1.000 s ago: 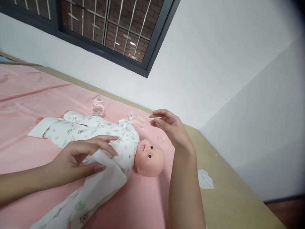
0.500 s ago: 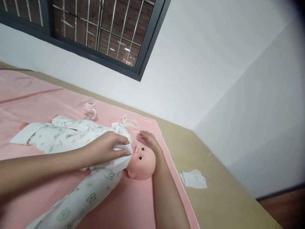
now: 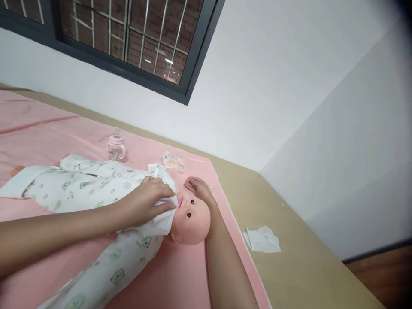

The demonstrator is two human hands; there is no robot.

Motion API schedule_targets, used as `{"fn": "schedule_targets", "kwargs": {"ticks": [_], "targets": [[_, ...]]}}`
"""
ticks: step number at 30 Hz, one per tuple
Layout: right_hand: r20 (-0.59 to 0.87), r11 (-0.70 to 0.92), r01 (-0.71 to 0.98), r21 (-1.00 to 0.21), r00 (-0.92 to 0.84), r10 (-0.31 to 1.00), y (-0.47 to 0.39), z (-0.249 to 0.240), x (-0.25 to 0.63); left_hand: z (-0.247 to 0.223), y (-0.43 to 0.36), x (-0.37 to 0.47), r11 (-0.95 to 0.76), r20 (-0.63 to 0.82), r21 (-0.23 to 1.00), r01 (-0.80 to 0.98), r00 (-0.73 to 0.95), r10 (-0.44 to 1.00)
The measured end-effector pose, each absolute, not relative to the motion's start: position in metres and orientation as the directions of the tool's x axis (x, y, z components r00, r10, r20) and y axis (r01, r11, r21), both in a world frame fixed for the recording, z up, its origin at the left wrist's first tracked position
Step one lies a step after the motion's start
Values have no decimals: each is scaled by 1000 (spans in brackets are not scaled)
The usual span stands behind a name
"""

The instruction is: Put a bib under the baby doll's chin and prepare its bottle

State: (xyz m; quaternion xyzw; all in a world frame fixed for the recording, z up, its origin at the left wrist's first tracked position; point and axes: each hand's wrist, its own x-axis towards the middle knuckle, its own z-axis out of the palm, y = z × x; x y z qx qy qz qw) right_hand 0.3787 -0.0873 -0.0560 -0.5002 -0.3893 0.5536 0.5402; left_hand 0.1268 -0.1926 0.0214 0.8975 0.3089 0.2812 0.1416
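Since the earlier frame, my left hand has moved from the chest to the mouth of the doll, and my right hand came down beside its head. With the left thumb and fingers I pinch the white cloth near the chin; the right is open, fingers slightly curved, and I cannot tell if it touches. The doll lies on the pink sheet. I judge the cloth light and soft, best taken by its edge; the head seems smooth, perhaps slippery, so better cupped from the side.
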Motion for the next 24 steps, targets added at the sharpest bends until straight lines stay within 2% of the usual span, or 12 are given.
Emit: {"fn": "schedule_targets", "kwargs": {"ticks": [11,17,24], "targets": [[-59,-48,-220,-974,45,997,-90,-56,379,18,-186,123,-766,416,402,502,645,641],[-112,-95,-211,-973,68,991,-88,-57,380,19,-184,122,-778,431,398,486,649,626],[-132,-116,-205,-972,65,989,-87,-57,381,10,-173,121,-822,513,338,459,642,570]]}}
